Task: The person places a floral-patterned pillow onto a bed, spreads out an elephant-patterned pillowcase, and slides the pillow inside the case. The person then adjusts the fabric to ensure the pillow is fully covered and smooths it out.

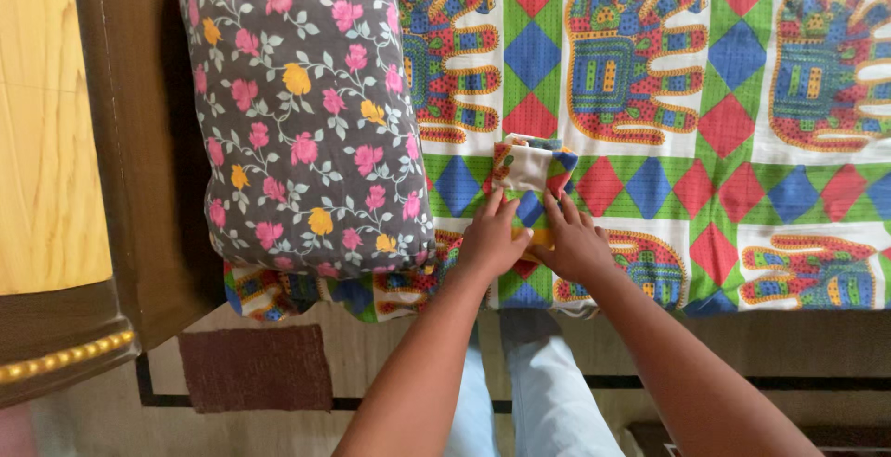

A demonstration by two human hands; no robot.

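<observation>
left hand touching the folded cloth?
Touching. Head view shows the left hand lying flat on the folded cloth, its fingers overlapping the near edge.

Both arms are showing bare, with no sleeves, beside the bed's edge; the left hand and right hand are wearing nothing, and the legs are wearing pale blue trousers.

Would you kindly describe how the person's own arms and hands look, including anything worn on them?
Both forearms are bare, with no sleeve in view. The left hand and the right hand show no glove, ring, watch or bracelet. The fingernails look short and unpainted. Below the arms, light blue trousers show.
</observation>
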